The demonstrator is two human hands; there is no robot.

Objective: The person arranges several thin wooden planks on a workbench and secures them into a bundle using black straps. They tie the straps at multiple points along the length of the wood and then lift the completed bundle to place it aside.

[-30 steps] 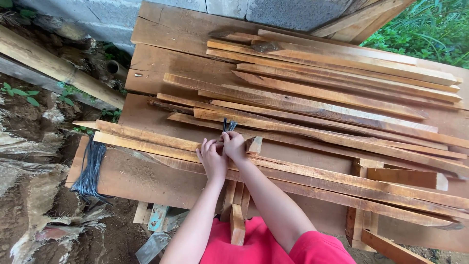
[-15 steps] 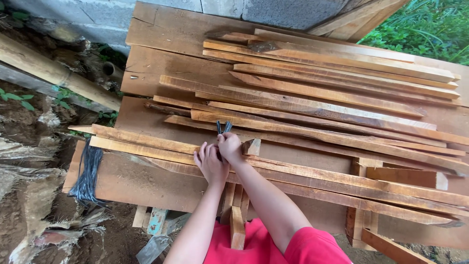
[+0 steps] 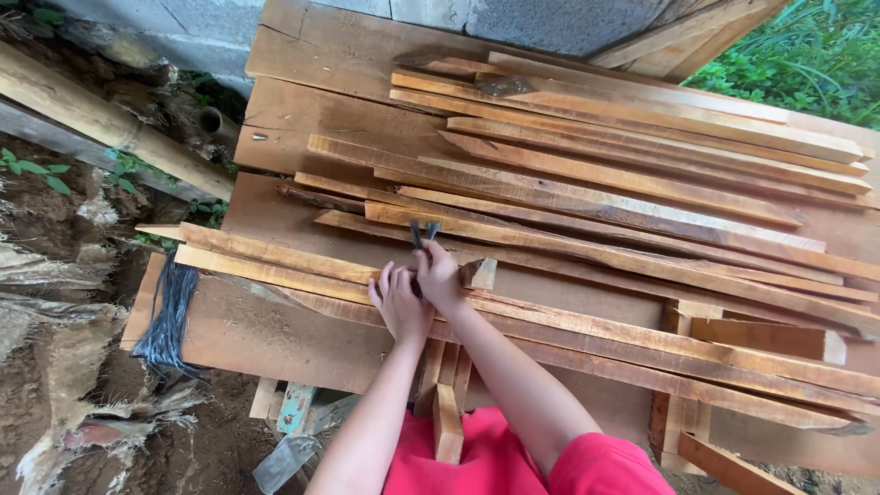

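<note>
My left hand (image 3: 398, 302) and my right hand (image 3: 438, 278) are pressed together over a long wooden slat (image 3: 275, 254) near the front of a stack of boards. Both grip a dark tool with two thin handles (image 3: 423, 233) that stick up above my fingers; its working end is hidden under my hands. A small wood block (image 3: 478, 273) lies just right of my right hand. I wear a red top.
Many long slats (image 3: 642, 174) lie fanned across wide boards (image 3: 312, 119). A bundle of dark blue strands (image 3: 171, 312) hangs off the left edge. A grey block wall (image 3: 513, 16) is behind, soil and a thick pole (image 3: 101, 124) lie left, and plants (image 3: 807, 55) grow at the right.
My hands stay on the same slat with the tool. The view has shifted slightly; nothing else has visibly moved.
</note>
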